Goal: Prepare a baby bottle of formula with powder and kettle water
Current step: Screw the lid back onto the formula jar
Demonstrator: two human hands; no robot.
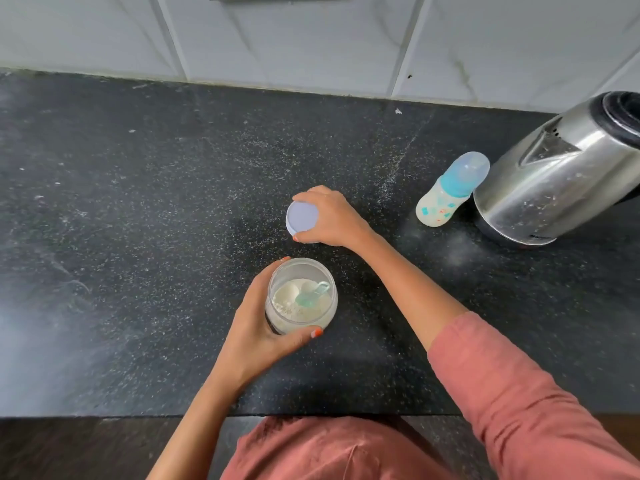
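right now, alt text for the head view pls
The left hand holds an open jar of powder with a scoop inside; the right hand holds its lid over a black counter, capped baby bottle and kettle at right.

Counter: dark polished stone, white-speckled, dull sheen, dusty smears in places.
Wall tiles: pale marble-look, smooth, faintly glossy, grey veins.
Kettle: brushed metal body, shiny but spotted and streaked; black plastic rim and base.
Bottle: milky translucent plastic, printed coloured marks; blue plastic collar, clear frosted cap.
Jar: clear plastic, smooth, walls clouded with powder; powder itself fine, matt, off-white.
Scoop in jar: translucent pale-green plastic.
Lid: opaque pale lilac plastic, smooth, matt.
Sleeve: pinkish-red woven cloth, matt, creased.
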